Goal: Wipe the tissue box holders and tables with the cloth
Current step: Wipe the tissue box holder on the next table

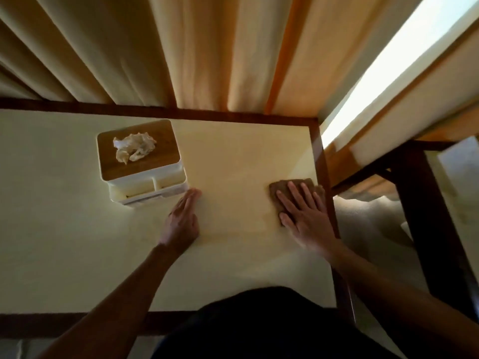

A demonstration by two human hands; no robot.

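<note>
we look down on a pale cream table [233, 161] with a dark wood rim.

right hand [304, 216]: flat, fingers straight and spread a little, palm down on a brown cloth [285, 189]. the cloth lies on the table top close to the right rim, towards the far right corner; its far edge and left edge show past the fingertips, the rest is under the hand. we see no curl or pinch in the fingers, so the hand presses the cloth rather than grips it.

left hand [182, 218]: also open, fingers straight and held together, lying on the bare table surface left of the cloth hand. fingertips point far and slightly right and end just beside the near right corner of the tissue box holder [141, 164]; whether they touch it we cannot tell. it holds nothing.

containers: the tissue box holder is white with a wooden lid [137, 149], standing on the table left of centre, well apart from the cloth. a crumpled white tissue [133, 147] sticks out of the lid. along the holder's near side runs a low tray section with two compartments (contents not readable from this angle).

beyond the far rim hang cream curtains [181, 47]; a bright strip of window [388, 63] shows at the right.
</note>
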